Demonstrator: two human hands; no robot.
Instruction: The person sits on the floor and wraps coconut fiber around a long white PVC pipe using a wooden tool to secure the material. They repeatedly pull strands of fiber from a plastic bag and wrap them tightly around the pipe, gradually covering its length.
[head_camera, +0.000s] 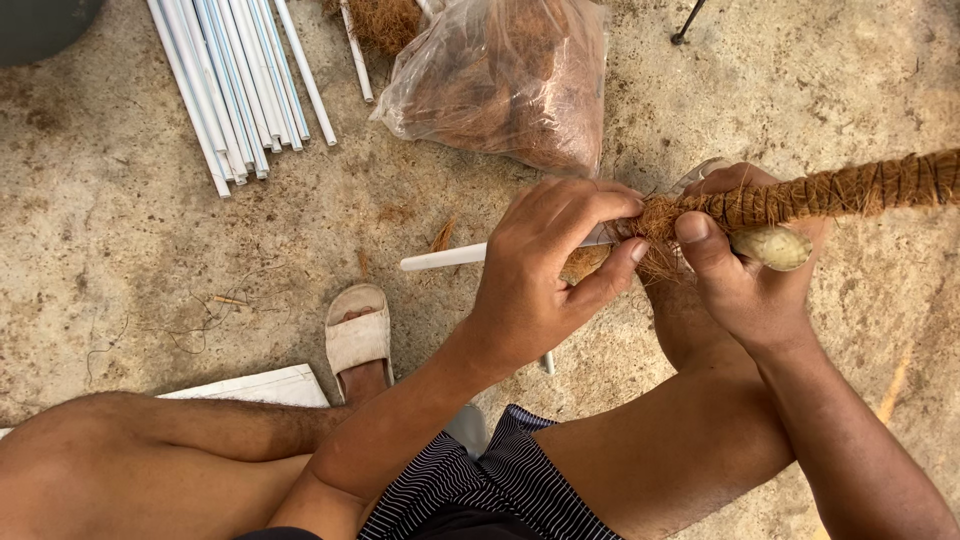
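A white pipe (445, 257) pokes out to the left from under my left hand (545, 270). To the right the pipe is wrapped in brown coconut fibre bound with thread, forming a fibre-covered pole (850, 190) that runs to the right edge. My left hand pinches the loose fibre at the end of the wrap with thumb and fingers. My right hand (745, 265) grips the wrapped pole just beside it, thumb on top, and also holds a pale spool of thread (772, 247) under the pole.
A clear plastic bag of coconut fibre (510, 80) lies on the concrete floor ahead. A bundle of white pipes (240, 80) lies at upper left. My bare knees, a foot in a white sandal (357, 335) and a white board (255, 386) are below.
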